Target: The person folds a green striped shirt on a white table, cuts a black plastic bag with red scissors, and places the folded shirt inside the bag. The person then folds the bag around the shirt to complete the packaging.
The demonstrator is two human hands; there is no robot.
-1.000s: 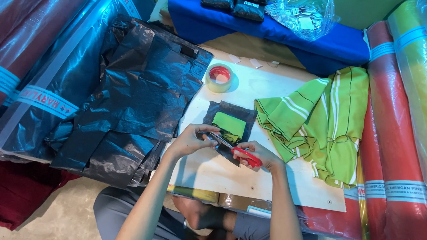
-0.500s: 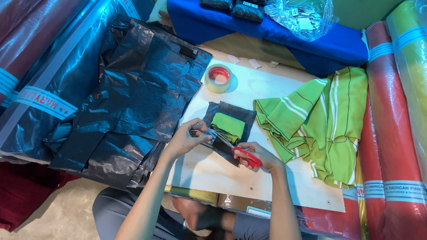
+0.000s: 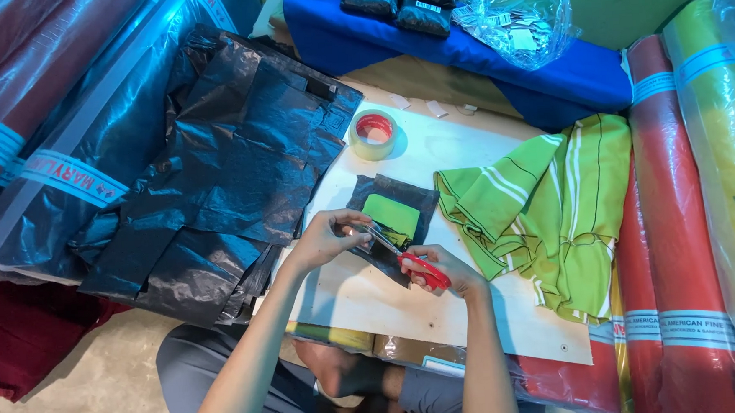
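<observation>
Hardly anything has shifted over the last second: both hands sit in the same spot over the middle of the worktop, and only the left hand's fingers seem to have crept a touch closer to the blades.

From where I stand, the right hand is wrapped around the red handles of the scissors; its grip looks closed around them, though I cannot tell how far the blades themselves are parted. The scissors lie on a slant, handles low and toward the person's right, blades running up and to the left. That line points straight at the left hand, whose fingers are pinched shut on the near edge of a small black plastic piece with a lime-green cloth patch lying on it.

So the piece lies just beyond and above both hands, touching the left fingers, with the blade tips meeting it right beside that pinch. The left hand is the nearer one to the piece; the right reaches it only through the blades.

A roll of tape stands well apart farther up the worktop, a striped lime-green garment lies off to the right, and a heap of black plastic sheeting spreads to the left.
</observation>
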